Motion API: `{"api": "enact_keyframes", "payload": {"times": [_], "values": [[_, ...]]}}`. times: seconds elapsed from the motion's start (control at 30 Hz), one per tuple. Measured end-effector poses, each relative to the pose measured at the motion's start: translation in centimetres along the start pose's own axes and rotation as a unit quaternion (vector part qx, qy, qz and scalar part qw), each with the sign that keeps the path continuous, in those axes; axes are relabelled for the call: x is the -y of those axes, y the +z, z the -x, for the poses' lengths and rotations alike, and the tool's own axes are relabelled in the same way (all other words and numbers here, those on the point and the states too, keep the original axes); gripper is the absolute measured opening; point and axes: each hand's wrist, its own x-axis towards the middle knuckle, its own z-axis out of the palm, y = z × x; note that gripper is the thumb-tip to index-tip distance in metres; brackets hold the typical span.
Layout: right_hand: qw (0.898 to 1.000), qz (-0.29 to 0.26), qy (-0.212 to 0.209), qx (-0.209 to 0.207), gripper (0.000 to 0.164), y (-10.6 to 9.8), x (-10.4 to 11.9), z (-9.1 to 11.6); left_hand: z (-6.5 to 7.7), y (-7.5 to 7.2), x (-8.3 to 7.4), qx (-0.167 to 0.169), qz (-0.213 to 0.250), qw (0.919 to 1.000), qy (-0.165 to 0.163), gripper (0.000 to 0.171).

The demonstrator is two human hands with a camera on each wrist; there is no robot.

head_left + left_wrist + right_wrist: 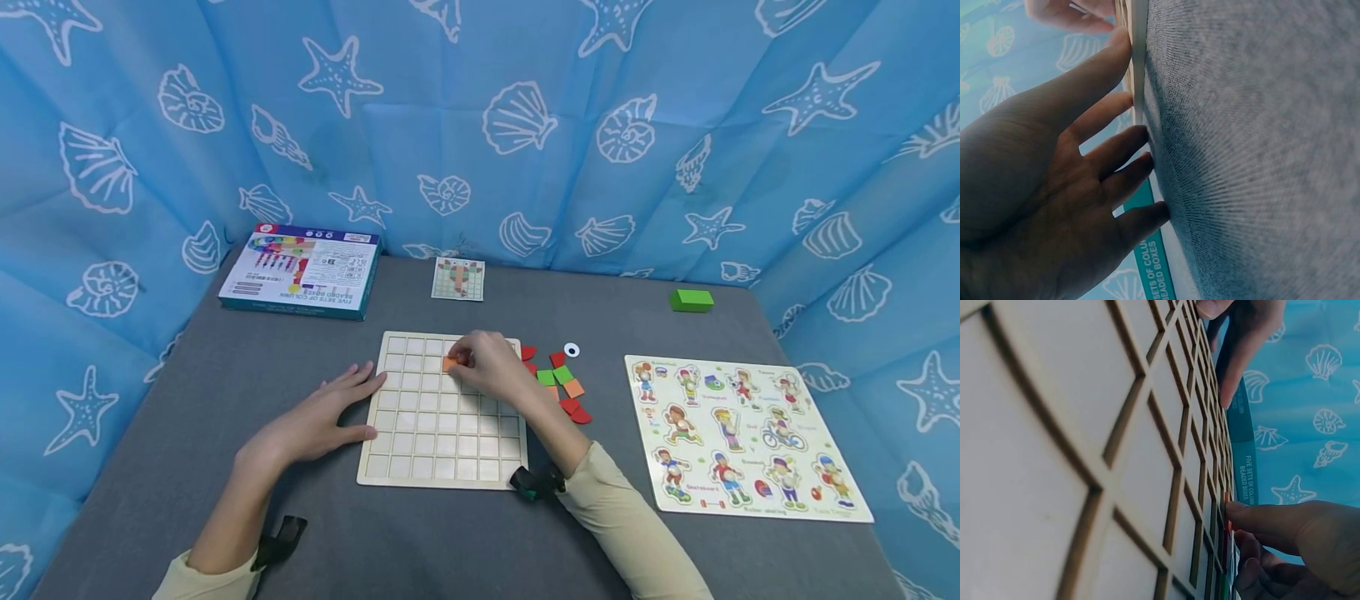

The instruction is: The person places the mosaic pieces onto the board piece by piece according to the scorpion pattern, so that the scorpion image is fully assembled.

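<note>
A square wooden grid board (423, 422) lies on the table, its cells pale. Over its upper part, my right hand (489, 365) pinches a small orange tile (448, 364) at one cell; the right wrist view shows the thumb (1260, 515) against the tile's edge. My left hand (318, 419) rests at the board's left edge with fingers spread, thumb and fingertips touching the rim, as the left wrist view (1079, 156) of that hand also shows. Right of the board lie loose red, green and orange pieces (573, 388) and a round white eye piece (572, 350).
Behind the board lies a small pattern card (457, 278). A boxed bead set (300, 271) sits at the back left. At the right are a sports-figure puzzle board (746, 437) and a green block (692, 301). A blue shell-print curtain (480, 192) surrounds the grey table.
</note>
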Motion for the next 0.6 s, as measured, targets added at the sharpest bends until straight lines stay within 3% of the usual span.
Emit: {"api": "enact_keyframes", "payload": {"times": [0.3,0.6], "values": [[1.000,0.011,0.014,-0.003,0.015,0.1,-0.1,0.2,0.0,0.0,0.1,0.000,0.002,1.0000,-0.001,0.084],[0.998,-0.051,0.011,-0.016,0.014,-1.1,-1.0,2.0,0.0,0.1,0.1,-0.001,0.003,1.0000,-0.001,0.084]]}}
